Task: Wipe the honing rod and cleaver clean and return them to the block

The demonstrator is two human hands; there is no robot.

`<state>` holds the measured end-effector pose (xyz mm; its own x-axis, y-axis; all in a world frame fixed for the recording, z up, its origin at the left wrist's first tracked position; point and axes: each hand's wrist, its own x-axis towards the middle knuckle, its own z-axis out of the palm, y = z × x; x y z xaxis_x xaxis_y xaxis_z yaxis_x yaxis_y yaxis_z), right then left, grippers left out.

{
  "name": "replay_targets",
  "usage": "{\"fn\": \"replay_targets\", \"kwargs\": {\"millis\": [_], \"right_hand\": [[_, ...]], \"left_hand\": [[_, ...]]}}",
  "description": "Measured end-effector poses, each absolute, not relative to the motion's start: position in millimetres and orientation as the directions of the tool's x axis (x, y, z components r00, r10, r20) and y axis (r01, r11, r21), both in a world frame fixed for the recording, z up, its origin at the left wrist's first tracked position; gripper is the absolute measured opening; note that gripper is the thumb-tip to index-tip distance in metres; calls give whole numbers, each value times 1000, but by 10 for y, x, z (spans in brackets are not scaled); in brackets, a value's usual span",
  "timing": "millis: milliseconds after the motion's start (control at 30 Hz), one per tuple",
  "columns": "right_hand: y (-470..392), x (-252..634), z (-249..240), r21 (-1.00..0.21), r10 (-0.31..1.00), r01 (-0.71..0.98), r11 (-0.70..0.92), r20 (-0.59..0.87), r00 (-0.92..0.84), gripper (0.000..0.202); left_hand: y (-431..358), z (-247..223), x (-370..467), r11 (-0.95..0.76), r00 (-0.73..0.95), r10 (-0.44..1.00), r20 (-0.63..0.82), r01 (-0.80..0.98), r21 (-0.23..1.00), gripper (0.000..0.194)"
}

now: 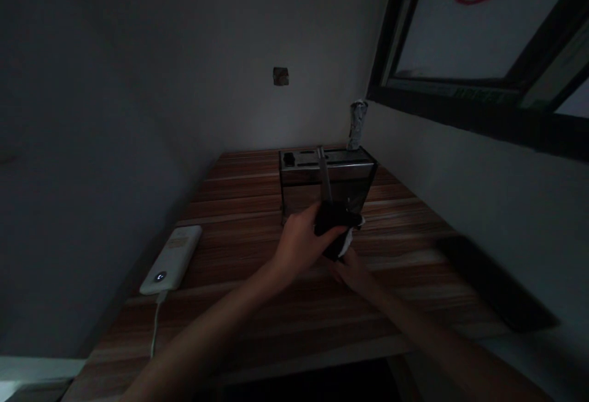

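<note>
My left hand (301, 236) is closed around a black, soft-looking item (329, 218) with a white edge (346, 243). From its top a narrow grey metal strip (324, 175) points up and away, in front of a metal box. My right hand (353, 272) is closed at the lower end of the same black item, its fingertips partly hidden. Just beyond the hands stands the metal box (301, 192), with a slotted top and dark edges. A silvery, foil-like upright piece (357, 124) rises at its back right corner. Dim light hides what the black item is.
A white power bank (172, 261) with a lit display lies on the left, its white cable (155, 328) running toward me. On the right a long dark flat object (497, 282) lies by the wall. The wood-grain table (221, 205) meets walls, and a dark-framed window (460, 107) is at upper right.
</note>
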<state>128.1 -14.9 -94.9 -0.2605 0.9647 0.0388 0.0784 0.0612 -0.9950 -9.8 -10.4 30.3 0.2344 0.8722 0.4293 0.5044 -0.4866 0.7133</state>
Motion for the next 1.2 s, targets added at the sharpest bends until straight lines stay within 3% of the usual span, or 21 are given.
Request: {"fn": "replay_targets", "kwargs": {"millis": [200, 667, 967, 1200], "right_hand": [[-128, 1289, -974, -998, 983, 49, 26, 17, -182, 14], [-131, 1275, -954, -999, 991, 54, -3, -10, -136, 21], [-105, 1290, -1003, -993, 973, 75, 95, 77, -218, 24], [-139, 1254, -893, -987, 970, 160, 33, -7, -244, 32]], "left_hand": [[-84, 51, 11, -503, 318, 865, 389, 535, 679, 34], [-62, -6, 25, -513, 317, 859, 403, 524, 680, 36], [-67, 213, -94, -546, 338, 835, 434, 602, 582, 33], [-92, 529, -275, -540, 201, 821, 534, 574, 615, 28]]}}
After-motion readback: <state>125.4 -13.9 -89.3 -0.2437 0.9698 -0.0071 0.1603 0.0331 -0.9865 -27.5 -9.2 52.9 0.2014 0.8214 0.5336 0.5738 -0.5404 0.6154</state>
